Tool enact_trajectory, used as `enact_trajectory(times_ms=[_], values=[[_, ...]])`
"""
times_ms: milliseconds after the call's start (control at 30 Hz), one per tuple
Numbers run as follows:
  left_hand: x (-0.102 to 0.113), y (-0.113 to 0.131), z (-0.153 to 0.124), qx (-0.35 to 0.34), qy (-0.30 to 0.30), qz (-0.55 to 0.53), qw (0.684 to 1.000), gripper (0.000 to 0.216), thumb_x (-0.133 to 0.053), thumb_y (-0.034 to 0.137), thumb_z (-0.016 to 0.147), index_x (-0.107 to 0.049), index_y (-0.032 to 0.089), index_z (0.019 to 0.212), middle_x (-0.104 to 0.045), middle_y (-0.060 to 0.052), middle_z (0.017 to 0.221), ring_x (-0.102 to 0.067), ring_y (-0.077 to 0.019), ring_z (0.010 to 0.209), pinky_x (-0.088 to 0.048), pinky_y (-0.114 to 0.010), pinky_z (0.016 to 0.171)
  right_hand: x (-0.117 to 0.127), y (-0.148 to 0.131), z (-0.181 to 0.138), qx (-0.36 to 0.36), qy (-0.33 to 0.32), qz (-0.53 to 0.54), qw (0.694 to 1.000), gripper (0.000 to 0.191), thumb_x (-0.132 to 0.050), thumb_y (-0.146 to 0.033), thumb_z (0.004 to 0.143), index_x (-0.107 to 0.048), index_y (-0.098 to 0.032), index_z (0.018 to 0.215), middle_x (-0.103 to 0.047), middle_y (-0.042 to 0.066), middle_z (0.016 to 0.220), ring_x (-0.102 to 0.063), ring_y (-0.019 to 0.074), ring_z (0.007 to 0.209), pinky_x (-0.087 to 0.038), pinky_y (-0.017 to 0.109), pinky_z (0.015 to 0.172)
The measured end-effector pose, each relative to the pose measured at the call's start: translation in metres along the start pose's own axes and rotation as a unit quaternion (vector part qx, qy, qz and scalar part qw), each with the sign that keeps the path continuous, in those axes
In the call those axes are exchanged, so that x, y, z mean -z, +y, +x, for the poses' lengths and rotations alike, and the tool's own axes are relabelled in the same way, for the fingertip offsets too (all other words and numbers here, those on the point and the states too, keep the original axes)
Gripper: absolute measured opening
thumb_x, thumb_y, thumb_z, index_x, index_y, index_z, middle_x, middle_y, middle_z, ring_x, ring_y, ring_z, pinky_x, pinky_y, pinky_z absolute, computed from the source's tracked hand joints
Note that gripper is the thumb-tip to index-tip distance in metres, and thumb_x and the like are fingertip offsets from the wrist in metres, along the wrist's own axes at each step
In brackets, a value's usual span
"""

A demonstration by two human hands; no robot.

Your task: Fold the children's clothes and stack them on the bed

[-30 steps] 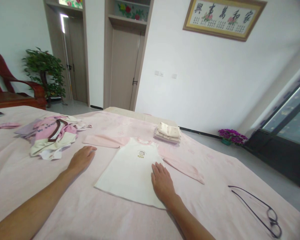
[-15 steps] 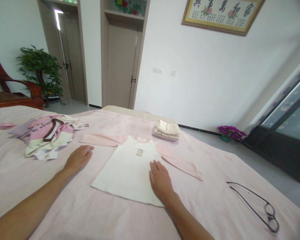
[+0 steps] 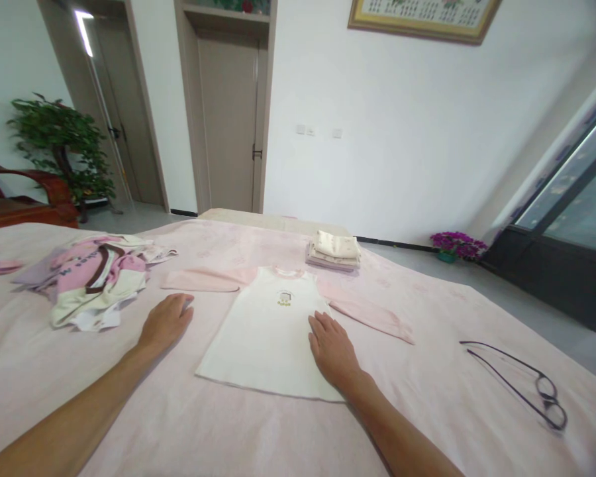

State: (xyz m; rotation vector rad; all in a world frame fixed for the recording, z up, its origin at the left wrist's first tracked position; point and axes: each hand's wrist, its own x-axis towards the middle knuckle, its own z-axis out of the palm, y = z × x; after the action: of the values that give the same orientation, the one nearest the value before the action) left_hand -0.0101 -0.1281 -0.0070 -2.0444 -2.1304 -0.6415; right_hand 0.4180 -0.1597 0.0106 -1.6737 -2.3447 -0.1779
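A white long-sleeved shirt with pink sleeves lies flat and spread out on the pink sheet, a small print on its chest. My right hand rests flat on the right side of the shirt's body, fingers stretched out, holding nothing. Left of the shirt, just below its left sleeve, my left hand is on or just over the sheet. Its fingers are loosely bent and nothing shows in them.
A loose heap of pink, white and brown clothes lies at the left. Behind the shirt sits a stack of folded clothes. Black-framed glasses lie at the right. Beyond the sheet are a wooden chair and purple flowers.
The camera view has tilted down and shifted slightly. Both hands stay in nearly the same places by the shirt, which remains spread flat.
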Motion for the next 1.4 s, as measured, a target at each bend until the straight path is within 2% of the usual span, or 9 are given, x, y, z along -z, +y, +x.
enact_trajectory(times_ms=[133, 300, 400, 567, 700, 900, 1000, 1167, 1400], values=[[0.001, 0.005, -0.003, -0.033, 0.019, -0.020, 0.999, 0.036, -0.041, 0.029, 0.091, -0.061, 0.015, 0.117, -0.065, -0.012, 0.121, -0.058, -0.0263, 0.117, -0.044, -0.041, 0.102, 0.001, 0.001, 0.001, 0.004, 0.013, 0.005, 1.000, 0.044, -0.040, -0.026, 0.099, -0.054, -0.016, 0.139, -0.051, 0.012, 0.147, -0.042, 0.0271, 0.139, -0.033, 0.045, 0.115], [0.008, 0.024, 0.000, -0.139, 0.055, -0.093, 0.984, 0.029, -0.047, 0.025, 0.089, -0.067, 0.022, 0.110, -0.066, -0.007, 0.121, -0.057, -0.0259, 0.118, -0.041, -0.044, 0.105, 0.001, 0.002, 0.002, 0.005, 0.037, 0.027, 0.999, 0.042, -0.044, -0.025, 0.097, -0.058, -0.017, 0.136, -0.055, 0.011, 0.143, -0.046, 0.0264, 0.135, -0.037, 0.045, 0.114], [0.007, 0.046, 0.019, -0.163, 0.042, -0.172, 0.971, 0.024, -0.047, 0.026, 0.091, -0.069, 0.023, 0.100, -0.070, -0.004, 0.109, -0.061, -0.0226, 0.107, -0.046, -0.039, 0.098, 0.001, 0.002, 0.002, 0.003, 0.049, 0.035, 0.998, 0.041, -0.046, -0.025, 0.096, -0.059, -0.018, 0.134, -0.057, 0.011, 0.141, -0.049, 0.0258, 0.133, -0.038, 0.045, 0.113], [-0.011, 0.086, 0.071, -0.122, 0.001, -0.262, 0.957, 0.021, -0.051, 0.025, 0.090, -0.069, 0.022, 0.099, -0.072, -0.003, 0.103, -0.064, -0.0183, 0.097, -0.048, -0.029, 0.087, -0.001, 0.005, 0.002, 0.004, 0.050, 0.039, 0.998, 0.040, -0.045, -0.025, 0.096, -0.060, -0.017, 0.133, -0.057, 0.010, 0.140, -0.050, 0.0260, 0.132, -0.040, 0.045, 0.112], [-0.028, 0.098, 0.092, -0.114, -0.056, -0.220, 0.967, 0.019, -0.052, 0.025, 0.090, -0.071, 0.022, 0.093, -0.073, -0.002, 0.100, -0.065, -0.0172, 0.093, -0.046, -0.027, 0.083, -0.003, 0.008, 0.002, 0.007, 0.063, 0.048, 0.997, 0.039, -0.046, -0.025, 0.096, -0.060, -0.018, 0.132, -0.058, 0.010, 0.139, -0.052, 0.0256, 0.130, -0.042, 0.046, 0.111], [-0.032, 0.100, 0.090, -0.116, -0.074, -0.182, 0.974, 0.018, -0.055, 0.028, 0.091, -0.072, 0.022, 0.087, -0.072, -0.003, 0.093, -0.064, -0.0175, 0.086, -0.042, -0.027, 0.075, -0.002, 0.008, 0.002, 0.007, 0.066, 0.056, 0.996, 0.039, -0.047, -0.024, 0.095, -0.060, -0.020, 0.132, -0.059, 0.009, 0.139, -0.052, 0.0252, 0.130, -0.043, 0.046, 0.110], [-0.030, 0.103, 0.086, -0.138, -0.066, -0.138, 0.979, 0.014, -0.058, 0.025, 0.089, -0.071, 0.022, 0.084, -0.069, -0.002, 0.092, -0.063, -0.0162, 0.086, -0.039, -0.026, 0.071, -0.001, 0.008, 0.003, 0.009, 0.061, 0.055, 0.997, 0.039, -0.046, -0.024, 0.096, -0.060, -0.019, 0.132, -0.058, 0.010, 0.140, -0.052, 0.0253, 0.130, -0.044, 0.046, 0.110], [-0.029, 0.109, 0.084, -0.176, -0.037, 0.004, 0.984, 0.019, -0.054, 0.025, 0.093, -0.071, 0.023, 0.085, -0.069, -0.002, 0.091, -0.064, -0.0166, 0.084, -0.037, -0.027, 0.066, 0.000, 0.008, 0.003, 0.009, 0.065, 0.060, 0.996, 0.039, -0.047, -0.024, 0.095, -0.061, -0.020, 0.132, -0.059, 0.010, 0.139, -0.052, 0.0249, 0.130, -0.044, 0.046, 0.110], [-0.026, 0.119, 0.081, -0.218, -0.022, 0.058, 0.974, 0.027, -0.046, 0.015, 0.093, -0.071, 0.017, 0.083, -0.068, -0.011, 0.089, -0.062, -0.0268, 0.089, -0.039, -0.038, 0.078, 0.002, 0.007, 0.003, 0.002, 0.048, 0.057, 0.997, 0.039, -0.047, -0.025, 0.096, -0.061, -0.019, 0.132, -0.058, 0.010, 0.140, -0.052, 0.0258, 0.131, -0.043, 0.047, 0.111]])
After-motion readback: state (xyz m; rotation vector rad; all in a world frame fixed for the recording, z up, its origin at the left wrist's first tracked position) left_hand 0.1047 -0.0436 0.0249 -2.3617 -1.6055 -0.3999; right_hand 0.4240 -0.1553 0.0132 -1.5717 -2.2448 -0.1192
